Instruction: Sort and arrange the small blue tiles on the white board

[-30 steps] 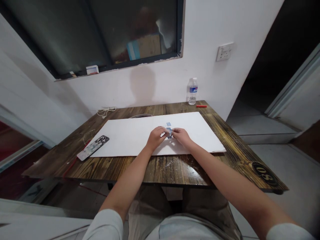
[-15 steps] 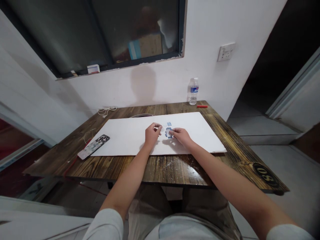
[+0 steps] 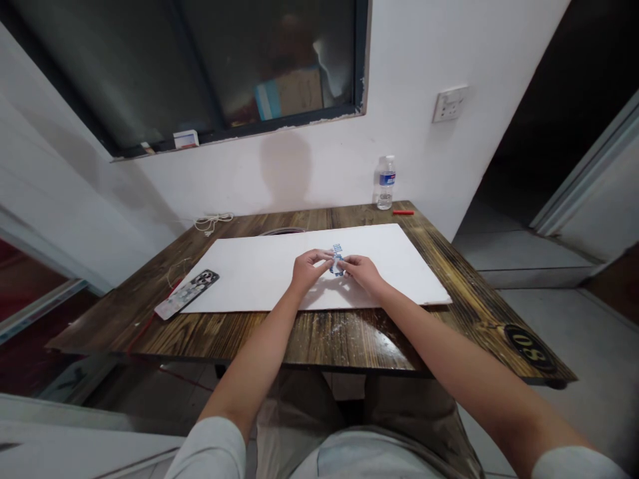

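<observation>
"What's the tabletop made of?"

"Dark wood, glossy varnish over rough grain."

"And the white board?"

"Smooth, matt, paper-faced."

"The bottle?"

"Clear, shiny plastic."

"The blue-printed piece?"

"Too small to tell."

"The sleeve?"

"Soft matt cloth."

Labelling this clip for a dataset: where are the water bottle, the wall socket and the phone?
Water bottle (image 3: 387,178): head view, on its blue label.
Wall socket (image 3: 449,104): head view, on the middle of its faceplate.
Phone (image 3: 186,294): head view, on the middle of its patterned back.
</observation>
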A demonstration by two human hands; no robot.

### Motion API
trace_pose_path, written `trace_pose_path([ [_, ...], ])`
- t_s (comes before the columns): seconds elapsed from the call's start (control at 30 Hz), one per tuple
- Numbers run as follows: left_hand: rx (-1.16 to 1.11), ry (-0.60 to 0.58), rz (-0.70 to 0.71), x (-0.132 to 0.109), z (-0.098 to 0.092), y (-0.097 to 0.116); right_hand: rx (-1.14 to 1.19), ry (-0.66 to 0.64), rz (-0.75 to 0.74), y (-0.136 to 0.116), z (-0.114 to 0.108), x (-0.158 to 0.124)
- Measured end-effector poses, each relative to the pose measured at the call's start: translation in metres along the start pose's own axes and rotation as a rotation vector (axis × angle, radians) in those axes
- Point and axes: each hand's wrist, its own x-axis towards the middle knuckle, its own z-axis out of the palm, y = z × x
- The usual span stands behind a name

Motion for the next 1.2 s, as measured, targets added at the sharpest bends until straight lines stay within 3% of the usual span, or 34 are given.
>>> trace_pose_path([
  [0.17,0.144,-0.117,0.047,-0.001,0.002,-0.001,0.044,-0.013,-0.013,0.002,-0.001,0.002],
  [0.4,0.271,-0.102,0.089,0.0,0.0,-0.001,0.036,0.0,-0.023,0.004,-0.002,0.002],
  [0.53,0.226,-0.14,0.078,-0.001,0.001,0.003,0.04,-0.022,-0.026,0.003,-0.002,0.001],
  [0.6,0.177,-0.109,0.01,0.0,0.001,0.003,0.038,-0.021,-0.024,0.001,-0.002,0.0],
  [0.73,0.162,0.106,-0.149,0.005,-0.003,-0.005,0.046,-0.021,-0.037,-0.002,-0.001,-0.002],
  [0.8,0.147,0.14,-0.251,0.006,-0.006,-0.009,0.04,-0.02,-0.052,-0.003,0.0,-0.003],
  [0.97,0.012,-0.132,-0.38,0.004,-0.003,-0.008,-0.004,-0.005,-0.082,-0.004,-0.001,-0.005],
  [1.03,-0.017,-0.151,-0.39,0.002,0.0,-0.007,-0.019,-0.01,-0.091,-0.003,-0.002,-0.004],
  [1.13,-0.026,-0.043,-0.386,0.003,0.001,-0.01,-0.092,0.0,-0.138,-0.002,-0.008,0.001],
  [1.2,-0.035,0.116,-0.39,0.006,-0.002,-0.013,-0.252,0.072,-0.209,0.001,-0.017,0.008],
])
